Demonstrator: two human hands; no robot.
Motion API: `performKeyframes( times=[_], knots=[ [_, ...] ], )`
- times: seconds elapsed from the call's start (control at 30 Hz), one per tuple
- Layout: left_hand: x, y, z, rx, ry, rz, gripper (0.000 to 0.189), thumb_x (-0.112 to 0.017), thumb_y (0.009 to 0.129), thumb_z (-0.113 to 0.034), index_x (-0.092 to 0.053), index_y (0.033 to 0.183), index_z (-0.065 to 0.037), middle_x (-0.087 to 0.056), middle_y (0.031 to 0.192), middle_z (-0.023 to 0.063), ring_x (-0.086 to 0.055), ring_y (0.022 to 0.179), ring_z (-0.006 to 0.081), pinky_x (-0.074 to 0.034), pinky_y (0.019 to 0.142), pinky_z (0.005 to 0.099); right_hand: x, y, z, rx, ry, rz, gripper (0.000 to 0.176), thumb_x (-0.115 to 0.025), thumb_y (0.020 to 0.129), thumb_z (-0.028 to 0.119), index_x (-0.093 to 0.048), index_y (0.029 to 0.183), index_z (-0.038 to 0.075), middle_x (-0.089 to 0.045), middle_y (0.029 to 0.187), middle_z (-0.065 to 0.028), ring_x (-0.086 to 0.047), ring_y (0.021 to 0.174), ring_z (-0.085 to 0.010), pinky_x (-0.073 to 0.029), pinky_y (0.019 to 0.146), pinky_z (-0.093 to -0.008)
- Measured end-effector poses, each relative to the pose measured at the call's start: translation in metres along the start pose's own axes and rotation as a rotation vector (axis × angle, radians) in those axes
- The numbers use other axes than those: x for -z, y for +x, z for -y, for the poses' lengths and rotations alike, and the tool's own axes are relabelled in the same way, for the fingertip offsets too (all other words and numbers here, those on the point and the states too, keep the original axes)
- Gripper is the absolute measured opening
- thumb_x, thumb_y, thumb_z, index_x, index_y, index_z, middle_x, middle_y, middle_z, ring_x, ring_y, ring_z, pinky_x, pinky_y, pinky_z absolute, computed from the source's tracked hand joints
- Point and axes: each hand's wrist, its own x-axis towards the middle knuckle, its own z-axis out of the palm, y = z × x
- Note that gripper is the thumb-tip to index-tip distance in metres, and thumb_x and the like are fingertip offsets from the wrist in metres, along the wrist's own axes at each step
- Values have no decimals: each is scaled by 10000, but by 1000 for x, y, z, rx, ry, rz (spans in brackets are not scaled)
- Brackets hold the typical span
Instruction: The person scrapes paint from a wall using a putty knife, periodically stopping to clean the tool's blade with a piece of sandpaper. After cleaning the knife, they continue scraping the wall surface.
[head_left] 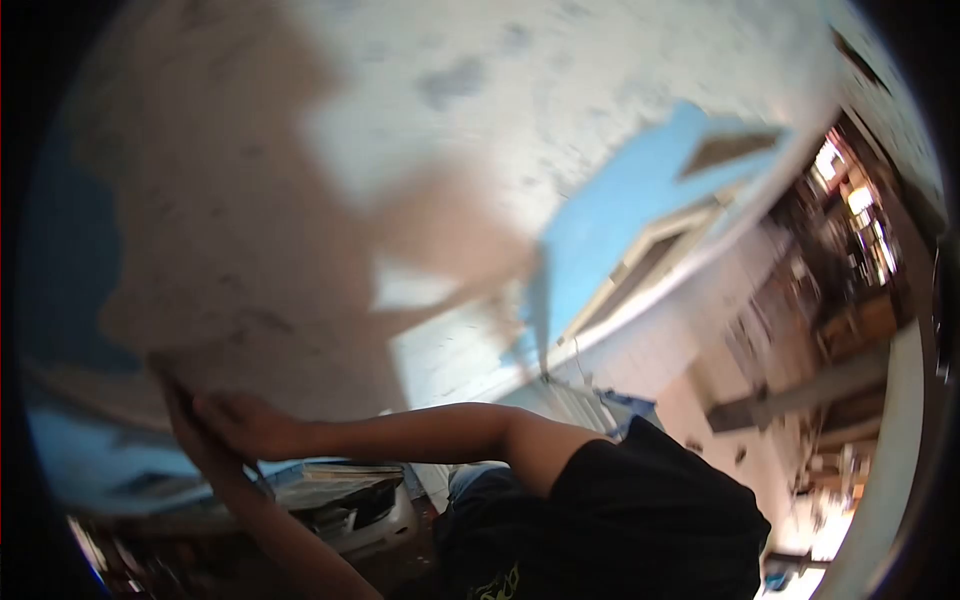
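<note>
Both hands are close together at the lower left, against a large curved panel (430, 80) with worn white and blue patches. My left hand (188, 415) has its fingers pressed together and pointing up along the panel. Beside it, partly overlapping, my right hand (245, 424) is closed with fingers curled. Whatever they hold, if anything, is blurred and hidden by the fingers. The hands and arms cast a broad shadow over the panel.
A blue area with a frame-like opening (650, 262) lies to the right on the panel. Below the arms is a pale rounded part with dark contents (385, 525). Blurred workshop clutter (850, 330) fills the right side, with a light floor (690, 400).
</note>
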Motion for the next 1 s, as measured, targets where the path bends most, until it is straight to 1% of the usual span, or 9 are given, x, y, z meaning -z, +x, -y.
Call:
performKeyframes(
  times=[0.07, 0.1, 0.17, 0.27, 0.4, 0.5, 0.6, 0.87, 1.0],
  knots=[
    [-5, -1, -4, 32, -130, -14, 562, -410, 1048, -336, -337, 1493, -1, -421, 1490, 131, -441, 1322, 233, -319, 1121, 363, -6, -5, -7, 176, 43, -104, 501, -354, 1042, 410, -587, 1075, -33, -662, 905, -223, -652, 870, -333, -487, 810, -443],
    [6, 1, 3, -209, 200, 66, 567, -426, 1044, -341, -336, 1497, -12, -422, 1491, 127, -439, 1327, 230, -325, 1115, 368, 2, -8, -1, 99, 34, -66, 482, -362, 1037, 393, -582, 1078, -34, -661, 903, -228, -652, 878, -349, -488, 815, -446],
    [8, 8, 8, -135, 208, 64, 576, -425, 1042, -366, -342, 1496, -22, -419, 1492, 129, -445, 1326, 235, -337, 1110, 365, 15, -12, 5, -56, 29, 40, 443, -379, 1028, 359, -574, 1084, -35, -659, 899, -237, -653, 894, -379, -489, 824, -452],
    [5, 7, 10, 153, -83, 7, 578, -413, 1037, -416, -385, 1474, -39, -419, 1490, 141, -454, 1324, 227, -329, 1122, 365, 46, -21, 16, -20, -51, 71, 396, -429, 1000, 320, -559, 1138, -27, -660, 876, -245, -656, 867, -402, -499, 801, -473],
    [21, -33, 18, 100, -157, -104, 617, -348, 1033, -491, -370, 1474, -60, -389, 1509, 146, -440, 1341, 262, -339, 1118, 406, 40, -68, 1, 129, -263, -11, 389, -427, 992, 288, -524, 1234, -1, -665, 874, -241, -656, 844, -415, -507, 767, -503],
    [9, -64, 19, 82, -130, -167, 652, -313, 1030, -528, -330, 1485, -61, -390, 1507, 152, -431, 1350, 301, -358, 1109, 444, 55, -104, 21, -85, -475, 222, 398, -427, 985, 250, -471, 1302, 13, -666, 884, -245, -651, 847, -431, -512, 748, -513],
    [-19, -106, 28, 50, -1, -210, 682, -306, 1029, -527, -263, 1507, -43, -421, 1484, 158, -426, 1352, 348, -388, 1096, 479, 47, -129, -16, -102, -512, 334, 419, -448, 974, 242, -445, 1325, 14, -666, 887, -252, -649, 830, -436, -517, 732, -511],
    [-32, -149, 53, -56, 222, -124, 687, -292, 1029, -532, -259, 1506, -38, -409, 1491, 163, -417, 1358, 356, -392, 1096, 483, 39, -170, -55, -176, -505, 347, 392, -448, 953, 214, -510, 1279, 6, -678, 905, -238, -666, 872, -428, -524, 741, -500],
    [-31, -153, 57, -67, 258, -101, 690, -285, 1028, -535, -257, 1505, -36, -402, 1495, 166, -413, 1361, 361, -395, 1097, 485, 57, -173, -33, -240, -501, 406, 392, -447, 949, 209, -516, 1277, 6, -678, 924, -243, -666, 885, -426, -526, 752, -498]
  ],
)
